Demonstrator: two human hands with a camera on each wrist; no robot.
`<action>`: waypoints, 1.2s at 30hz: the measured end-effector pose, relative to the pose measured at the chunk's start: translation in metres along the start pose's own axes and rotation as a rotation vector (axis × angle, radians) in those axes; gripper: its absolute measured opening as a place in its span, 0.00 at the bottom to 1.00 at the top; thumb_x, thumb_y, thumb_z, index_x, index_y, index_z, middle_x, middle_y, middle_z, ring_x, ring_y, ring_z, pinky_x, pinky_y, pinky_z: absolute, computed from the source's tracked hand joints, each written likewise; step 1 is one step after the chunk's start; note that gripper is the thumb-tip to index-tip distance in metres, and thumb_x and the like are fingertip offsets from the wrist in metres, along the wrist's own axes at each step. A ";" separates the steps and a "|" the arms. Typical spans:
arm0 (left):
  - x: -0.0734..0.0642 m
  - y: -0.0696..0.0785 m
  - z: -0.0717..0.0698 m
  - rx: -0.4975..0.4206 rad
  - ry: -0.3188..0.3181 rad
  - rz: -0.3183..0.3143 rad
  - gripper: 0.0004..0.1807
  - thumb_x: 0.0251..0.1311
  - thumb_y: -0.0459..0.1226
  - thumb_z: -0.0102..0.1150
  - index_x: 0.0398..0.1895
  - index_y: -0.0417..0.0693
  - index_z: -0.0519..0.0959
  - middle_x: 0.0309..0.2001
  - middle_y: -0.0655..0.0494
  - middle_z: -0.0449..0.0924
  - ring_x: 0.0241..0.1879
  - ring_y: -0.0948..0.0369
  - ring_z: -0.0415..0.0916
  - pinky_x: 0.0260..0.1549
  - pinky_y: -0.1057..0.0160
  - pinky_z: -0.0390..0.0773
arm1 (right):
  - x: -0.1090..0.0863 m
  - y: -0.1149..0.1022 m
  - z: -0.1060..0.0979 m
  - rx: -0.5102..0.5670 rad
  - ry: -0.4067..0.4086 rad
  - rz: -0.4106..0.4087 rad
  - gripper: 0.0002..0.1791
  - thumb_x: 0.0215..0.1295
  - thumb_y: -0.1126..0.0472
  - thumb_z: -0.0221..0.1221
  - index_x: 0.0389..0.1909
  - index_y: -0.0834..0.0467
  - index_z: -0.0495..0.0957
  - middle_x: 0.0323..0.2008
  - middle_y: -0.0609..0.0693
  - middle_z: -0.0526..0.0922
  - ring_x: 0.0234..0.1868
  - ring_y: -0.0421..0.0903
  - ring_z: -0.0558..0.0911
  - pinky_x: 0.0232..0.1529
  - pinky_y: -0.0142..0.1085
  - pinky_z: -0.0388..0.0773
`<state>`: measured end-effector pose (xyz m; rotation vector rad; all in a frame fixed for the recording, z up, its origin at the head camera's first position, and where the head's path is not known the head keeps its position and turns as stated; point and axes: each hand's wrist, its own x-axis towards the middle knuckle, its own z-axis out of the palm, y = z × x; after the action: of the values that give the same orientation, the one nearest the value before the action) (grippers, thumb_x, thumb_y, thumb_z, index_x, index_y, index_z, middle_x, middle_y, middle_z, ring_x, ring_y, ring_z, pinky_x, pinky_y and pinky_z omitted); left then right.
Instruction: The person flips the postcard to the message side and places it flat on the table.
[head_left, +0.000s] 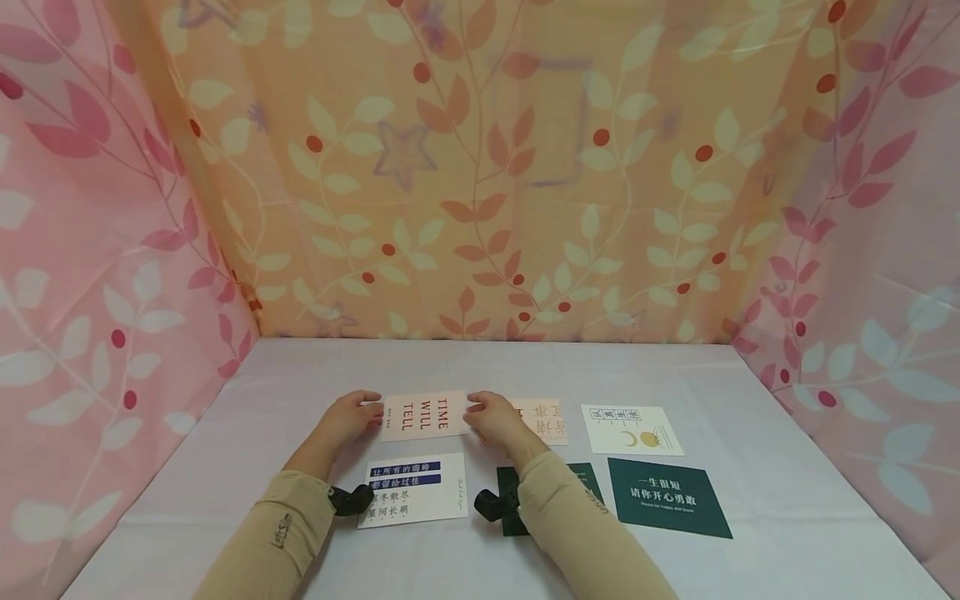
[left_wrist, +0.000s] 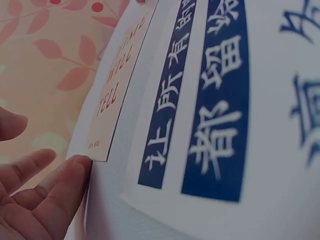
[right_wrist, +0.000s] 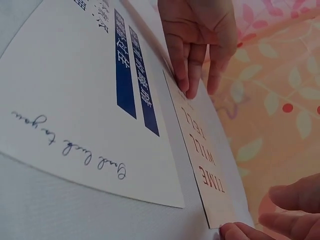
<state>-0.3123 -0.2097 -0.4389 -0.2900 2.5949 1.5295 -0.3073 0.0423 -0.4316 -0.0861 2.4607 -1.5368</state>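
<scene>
A pale pink card (head_left: 423,425) with red English lettering lies flat on the table between both hands. At its left end, the left hand (head_left: 347,423) touches the corner with a fingertip, its thumb held apart in the left wrist view. The right hand (head_left: 501,423) is at the opposite end; in the right wrist view one fingertip of it meets the card's corner while thumb and other fingers stay spread. Nearer the person lies a white card (head_left: 442,500) with blue bands and Chinese characters.
Partly behind the right hand is another pink card (head_left: 551,421). A dark green card (head_left: 588,477) lies under the right forearm. Farther right are a white card with a moon and sun (head_left: 637,429) and a second green card (head_left: 667,517). Patterned cloth (head_left: 480,167) walls the white table.
</scene>
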 end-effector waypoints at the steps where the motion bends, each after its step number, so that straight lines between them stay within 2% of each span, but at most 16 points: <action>1: 0.000 0.000 0.000 -0.012 0.001 -0.006 0.21 0.62 0.39 0.50 0.58 0.40 0.69 0.42 0.47 0.78 0.35 0.61 0.77 0.35 0.65 0.75 | 0.000 0.000 0.000 -0.001 0.002 0.001 0.25 0.62 0.61 0.56 0.60 0.60 0.67 0.50 0.56 0.75 0.28 0.47 0.75 0.22 0.33 0.72; 10: 0.001 0.000 -0.001 -0.201 -0.020 -0.057 0.21 0.66 0.37 0.45 0.59 0.37 0.66 0.47 0.41 0.74 0.40 0.59 0.76 0.39 0.65 0.78 | 0.002 0.001 0.000 0.016 0.003 0.002 0.25 0.62 0.61 0.56 0.60 0.60 0.67 0.49 0.55 0.75 0.21 0.44 0.70 0.21 0.32 0.71; 19: 0.001 0.002 -0.002 -0.303 -0.034 -0.057 0.20 0.66 0.36 0.44 0.58 0.34 0.65 0.46 0.40 0.73 0.38 0.59 0.75 0.40 0.66 0.77 | 0.002 0.001 0.000 0.035 0.006 0.007 0.24 0.62 0.60 0.56 0.60 0.59 0.68 0.48 0.54 0.75 0.20 0.43 0.70 0.20 0.31 0.71; 29: 0.000 0.003 0.002 -0.257 -0.019 -0.094 0.19 0.66 0.38 0.44 0.58 0.41 0.67 0.51 0.42 0.71 0.42 0.57 0.74 0.35 0.64 0.78 | 0.002 0.002 0.000 0.003 0.019 0.011 0.24 0.62 0.59 0.57 0.59 0.58 0.69 0.49 0.54 0.75 0.28 0.46 0.75 0.23 0.33 0.73; 36: 0.002 -0.002 0.005 -0.191 -0.006 -0.076 0.19 0.62 0.31 0.48 0.57 0.42 0.66 0.48 0.41 0.71 0.35 0.57 0.76 0.29 0.64 0.78 | 0.002 0.003 0.002 0.008 0.012 0.021 0.24 0.61 0.60 0.57 0.59 0.58 0.68 0.49 0.55 0.75 0.31 0.47 0.75 0.23 0.33 0.73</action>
<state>-0.3139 -0.2060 -0.4433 -0.3959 2.4065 1.7504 -0.3086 0.0417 -0.4358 -0.0499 2.4562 -1.5428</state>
